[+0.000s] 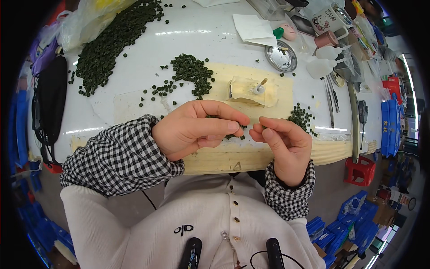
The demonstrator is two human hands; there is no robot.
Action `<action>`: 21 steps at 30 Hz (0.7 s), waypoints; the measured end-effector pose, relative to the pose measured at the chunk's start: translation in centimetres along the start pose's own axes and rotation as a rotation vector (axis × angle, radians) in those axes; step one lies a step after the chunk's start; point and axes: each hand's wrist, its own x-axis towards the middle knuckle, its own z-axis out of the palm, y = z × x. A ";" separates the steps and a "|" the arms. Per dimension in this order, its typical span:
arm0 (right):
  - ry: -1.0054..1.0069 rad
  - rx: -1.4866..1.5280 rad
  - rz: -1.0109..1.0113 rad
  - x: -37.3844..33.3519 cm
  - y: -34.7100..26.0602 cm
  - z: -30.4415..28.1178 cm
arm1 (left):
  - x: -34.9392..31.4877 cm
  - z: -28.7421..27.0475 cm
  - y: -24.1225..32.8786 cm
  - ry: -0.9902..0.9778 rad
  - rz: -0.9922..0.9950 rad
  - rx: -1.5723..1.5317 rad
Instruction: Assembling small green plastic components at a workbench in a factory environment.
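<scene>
Above the near edge of the table, my left hand (197, 127) and my right hand (286, 145) face each other, fingertips a short gap apart. Thumb and forefinger of the left hand close on what looks like a small dark green round piece. The fingers of the right hand are pinched together; whatever they hold is too small to make out. Loose pieces of the same kind lie under and beside the hands, with a small pile (301, 117) by the right one. Just beyond stands a tape-covered block (244, 92) with a short white tube and a thin stick upright in it.
A large heap of green pieces (112, 49) lies far left, a smaller heap (192, 74) nearer the middle. At the right are a round metal dish (281, 57), white squeeze bottles (320, 67), and tweezers (330, 96). White paper (253, 29) lies at the back.
</scene>
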 end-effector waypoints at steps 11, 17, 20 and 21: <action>-0.044 0.215 0.058 0.1 0.4 0.0 | -0.2 0.4 0.2 0.059 0.066 -0.021; -0.025 0.155 0.013 0.1 0.4 0.4 | 0.0 0.8 0.1 0.132 0.138 0.094; -0.028 0.068 -0.032 0.1 0.4 0.6 | -0.1 0.5 0.1 0.160 0.105 0.096; -0.017 0.040 -0.031 0.0 0.3 0.7 | -0.1 0.4 0.1 0.138 0.106 0.080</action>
